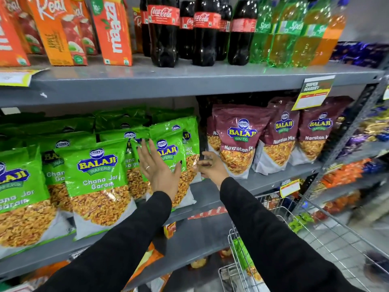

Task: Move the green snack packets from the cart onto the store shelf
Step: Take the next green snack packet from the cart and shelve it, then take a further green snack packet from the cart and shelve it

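The left hand [159, 168] lies flat, fingers spread, against a glossy green packet [168, 152] standing on the grey metal shelf [210, 192]. The right hand [210, 167] pinches that packet's crinkly clear edge. Maroon pouches [240, 140] stand to the right. Below, a wire cart [315, 234] holds another green packet [242, 251].

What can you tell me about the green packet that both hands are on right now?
The green packet is a glossy plastic pouch, green on top with a blue and yellow Balaji Wafers logo, a clear window showing orange-brown snack, and a white base. It stands upright at the right end of the green row on the grey shelf, leaning on packets behind. The left hand lies flat and open against its front; the right hand touches its right edge.
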The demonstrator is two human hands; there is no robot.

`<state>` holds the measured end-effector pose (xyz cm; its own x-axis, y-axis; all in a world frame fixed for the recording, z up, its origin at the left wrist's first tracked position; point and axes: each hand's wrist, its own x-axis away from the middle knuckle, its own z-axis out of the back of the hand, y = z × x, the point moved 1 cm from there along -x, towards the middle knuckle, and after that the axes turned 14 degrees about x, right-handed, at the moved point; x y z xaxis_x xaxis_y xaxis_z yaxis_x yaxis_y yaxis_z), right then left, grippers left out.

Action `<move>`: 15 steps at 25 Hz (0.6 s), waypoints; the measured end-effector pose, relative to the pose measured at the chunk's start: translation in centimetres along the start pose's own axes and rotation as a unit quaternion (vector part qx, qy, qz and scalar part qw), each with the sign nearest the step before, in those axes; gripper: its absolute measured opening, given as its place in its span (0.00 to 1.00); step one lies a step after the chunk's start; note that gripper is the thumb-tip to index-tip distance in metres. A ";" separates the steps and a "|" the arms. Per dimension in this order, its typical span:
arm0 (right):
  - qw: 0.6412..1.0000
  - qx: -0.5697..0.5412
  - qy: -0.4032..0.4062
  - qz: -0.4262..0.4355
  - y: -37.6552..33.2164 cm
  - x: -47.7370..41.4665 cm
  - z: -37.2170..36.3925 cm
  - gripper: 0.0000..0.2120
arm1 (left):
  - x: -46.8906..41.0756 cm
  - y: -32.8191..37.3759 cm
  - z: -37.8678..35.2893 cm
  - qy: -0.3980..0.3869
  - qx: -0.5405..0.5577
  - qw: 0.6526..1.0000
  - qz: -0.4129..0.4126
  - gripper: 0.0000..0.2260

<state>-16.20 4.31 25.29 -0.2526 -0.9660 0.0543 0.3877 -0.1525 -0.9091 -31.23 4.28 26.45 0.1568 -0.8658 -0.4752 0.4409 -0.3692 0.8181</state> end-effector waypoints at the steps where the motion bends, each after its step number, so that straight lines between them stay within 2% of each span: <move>1: 1.000 -0.004 0.008 -0.004 0.4 0.1 0.8 0.28 | 0.5 0.9 -0.7 -0.006 0.018 1.000 -0.023 0.42; 5: 0.998 -0.007 0.061 -0.034 3.5 1.1 6.1 0.22 | 3.9 3.6 -6.3 -0.088 0.083 0.990 -0.070 0.37; 8: 0.992 -0.009 0.102 -0.071 8.1 2.2 11.2 0.21 | 7.6 4.9 -11.9 -0.194 0.143 0.968 -0.070 0.34; 13: 0.968 -0.042 0.187 -0.164 19.7 4.7 17.2 0.16 | 14.1 3.7 -21.8 -0.369 0.149 0.917 0.016 0.22; 15: 0.954 -0.028 0.206 -0.218 26.0 5.4 18.7 0.12 | 17.5 2.2 -26.5 -0.434 0.114 0.888 0.101 0.18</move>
<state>9.08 -8.78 9.69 -0.7099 -0.6480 0.2759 0.1208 -0.4980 -0.8587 -4.07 -2.75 11.38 -0.5720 -0.8195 0.0359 0.2753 -0.1506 0.9495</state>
